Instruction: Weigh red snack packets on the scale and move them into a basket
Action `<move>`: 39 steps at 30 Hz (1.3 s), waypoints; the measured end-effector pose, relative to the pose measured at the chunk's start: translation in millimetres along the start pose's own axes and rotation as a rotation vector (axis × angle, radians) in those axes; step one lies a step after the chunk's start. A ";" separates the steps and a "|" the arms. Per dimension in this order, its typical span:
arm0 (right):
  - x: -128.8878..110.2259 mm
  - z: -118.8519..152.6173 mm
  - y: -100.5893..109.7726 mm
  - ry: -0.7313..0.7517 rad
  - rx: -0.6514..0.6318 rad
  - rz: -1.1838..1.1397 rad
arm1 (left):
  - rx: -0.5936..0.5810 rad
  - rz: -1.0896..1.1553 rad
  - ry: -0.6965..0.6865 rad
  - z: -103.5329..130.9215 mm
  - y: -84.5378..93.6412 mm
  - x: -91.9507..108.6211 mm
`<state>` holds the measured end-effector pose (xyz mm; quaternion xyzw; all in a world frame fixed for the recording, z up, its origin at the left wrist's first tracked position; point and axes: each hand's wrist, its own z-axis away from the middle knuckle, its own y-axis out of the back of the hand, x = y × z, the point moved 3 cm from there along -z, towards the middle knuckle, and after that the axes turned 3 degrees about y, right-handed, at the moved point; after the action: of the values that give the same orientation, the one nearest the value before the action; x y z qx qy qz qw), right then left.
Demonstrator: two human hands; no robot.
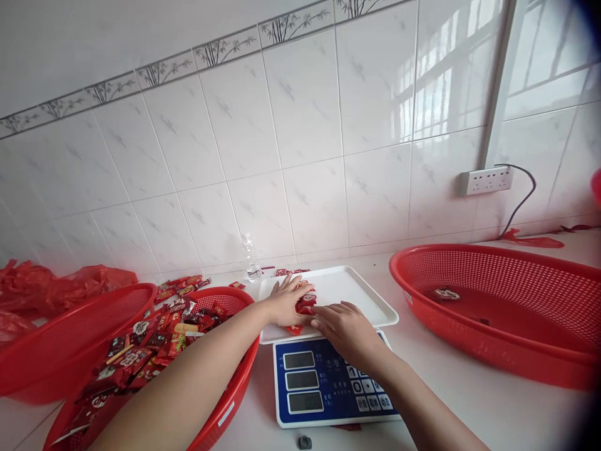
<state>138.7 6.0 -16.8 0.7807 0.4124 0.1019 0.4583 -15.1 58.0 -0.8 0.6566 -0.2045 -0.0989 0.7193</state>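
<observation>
On the white tray [359, 294] of a scale with a blue panel [335, 382], a few red packets [307, 299] lie between my two hands. My left hand [287, 302] rests over them with its fingers spread, pointing up and right. From the right, my right hand [345, 327] touches the packets' lower edge, its fingers stretched out flat. Parts of the packets are hidden beneath the hands. Left of the scale, a red basket [248, 376] full of small snack packets [154, 341] sits partly under my left forearm.
A red basket [498, 351] with a packet inside stands right. Another red basket [28, 369] and red plastic bags [89, 279] are left. A clear bottle [251, 258] and loose packets [181, 287] lie near the wall. A small dark object [305, 442] lies in front.
</observation>
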 end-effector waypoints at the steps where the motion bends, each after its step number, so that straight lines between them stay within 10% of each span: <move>1: -0.1 -0.1 0.5 -0.004 0.002 -0.001 | 0.014 0.006 -0.014 -2.5 -1.7 -0.7; 12: 1.8 1.2 3.2 -0.060 0.088 0.045 | 0.270 0.089 -0.112 1.5 -2.6 7.3; 39: -1.5 1.1 3.7 -0.027 0.095 -0.251 | 0.265 0.057 -0.014 5.3 -3.3 7.2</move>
<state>140.3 3.4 -14.1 0.7451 0.5048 0.0135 0.4356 -10.4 49.9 -2.6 0.7392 -0.2394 -0.0552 0.6271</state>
